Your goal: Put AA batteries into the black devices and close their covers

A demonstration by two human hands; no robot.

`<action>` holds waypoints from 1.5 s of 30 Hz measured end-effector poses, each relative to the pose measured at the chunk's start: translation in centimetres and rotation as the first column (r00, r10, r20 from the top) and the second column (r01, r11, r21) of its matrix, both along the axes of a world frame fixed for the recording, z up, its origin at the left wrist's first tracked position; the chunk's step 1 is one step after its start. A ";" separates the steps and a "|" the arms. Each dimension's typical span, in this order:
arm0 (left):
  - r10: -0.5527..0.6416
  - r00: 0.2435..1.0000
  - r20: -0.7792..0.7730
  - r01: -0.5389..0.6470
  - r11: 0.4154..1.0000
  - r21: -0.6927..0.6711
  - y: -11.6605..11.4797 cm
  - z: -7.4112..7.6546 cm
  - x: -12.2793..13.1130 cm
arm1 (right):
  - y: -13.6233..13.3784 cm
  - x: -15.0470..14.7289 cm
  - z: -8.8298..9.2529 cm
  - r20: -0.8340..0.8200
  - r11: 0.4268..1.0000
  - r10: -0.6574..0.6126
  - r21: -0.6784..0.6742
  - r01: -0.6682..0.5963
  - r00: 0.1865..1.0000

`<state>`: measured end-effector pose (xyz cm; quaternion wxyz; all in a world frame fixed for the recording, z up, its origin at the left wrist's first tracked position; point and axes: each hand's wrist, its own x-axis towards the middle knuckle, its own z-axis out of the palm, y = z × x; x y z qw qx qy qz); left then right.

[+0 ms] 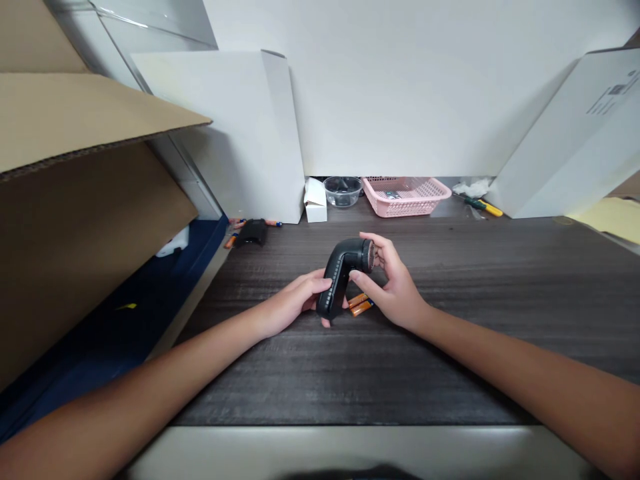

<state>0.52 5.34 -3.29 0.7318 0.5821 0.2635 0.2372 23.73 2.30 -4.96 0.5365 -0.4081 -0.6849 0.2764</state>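
Both of my hands hold a black handheld device (pixel 341 272), shaped like a lint shaver, just above the dark wood table (pixel 450 347). My left hand (pixel 295 303) grips its handle from the left. My right hand (pixel 393 283) wraps the round head at the top right, fingers curled around it. Two orange batteries (pixel 361 305) lie on the table under the device, between my hands.
A pink basket (pixel 406 195), a clear bowl (pixel 343 191) and a small white box (pixel 315 200) stand at the back. A black part and loose batteries (pixel 251 232) lie back left. A yellow-handled screwdriver (pixel 483 206) lies back right. Cardboard (pixel 75 167) leans at the left, white boxes behind.
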 end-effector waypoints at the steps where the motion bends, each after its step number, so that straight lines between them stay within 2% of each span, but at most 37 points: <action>1: 0.008 1.000 -0.011 -0.008 1.000 0.002 0.0 0.0 0.0 | 0.0 0.0 0.0 0.000 1.000 0.002 0.000 -0.002 1.000; 4: 0.015 0.999 -0.029 -0.015 1.000 0.002 -0.1 0.0 0.1 | 0.0 0.0 0.0 0.000 1.000 0.007 -0.001 -0.007 1.000; 13: -0.012 0.998 0.060 0.014 0.999 -0.037 -0.2 0.7 0.1 | 0.0 0.0 0.0 -0.014 1.000 0.009 -0.011 -0.010 1.000; 22: -0.012 0.999 0.044 0.013 1.000 -0.024 0.1 -0.1 -0.3 | 0.2 -0.1 0.0 -0.007 1.000 -0.001 -0.010 0.001 1.000; 28: 0.082 0.992 -0.093 -0.077 0.995 0.059 -0.6 0.8 0.1 | -0.1 -0.2 0.5 0.022 0.999 -0.040 0.022 0.039 0.999; 32: 0.197 0.975 -0.099 -0.190 0.979 0.072 -0.6 1.1 0.2 | -0.2 -0.3 0.5 0.031 0.994 -0.076 0.075 0.073 0.997; 35: 0.244 0.966 -0.089 -0.239 0.969 0.068 -0.6 1.0 0.3 | 0.1 -0.2 0.4 0.057 0.994 -0.095 0.060 0.092 0.994; 37: 0.259 0.964 -0.054 -0.256 0.965 0.064 -0.5 1.0 0.4 | 0.2 0.0 0.3 0.076 0.997 -0.072 0.014 0.071 0.994; 39: 0.268 0.963 -0.037 -0.266 0.963 0.049 -0.5 1.1 0.5 | 0.3 0.1 0.4 0.076 0.999 0.003 -0.042 0.000 0.997; 42: 0.251 0.965 -0.082 -0.250 0.968 0.026 -0.3 1.2 0.5 | 0.3 0.3 0.3 0.008 0.979 0.172 -0.113 -0.170 0.985; 45: 0.238 0.963 -0.128 -0.237 0.971 0.029 -0.2 1.3 0.3 | 0.3 0.4 0.1 -0.043 0.968 0.211 -0.132 -0.215 0.976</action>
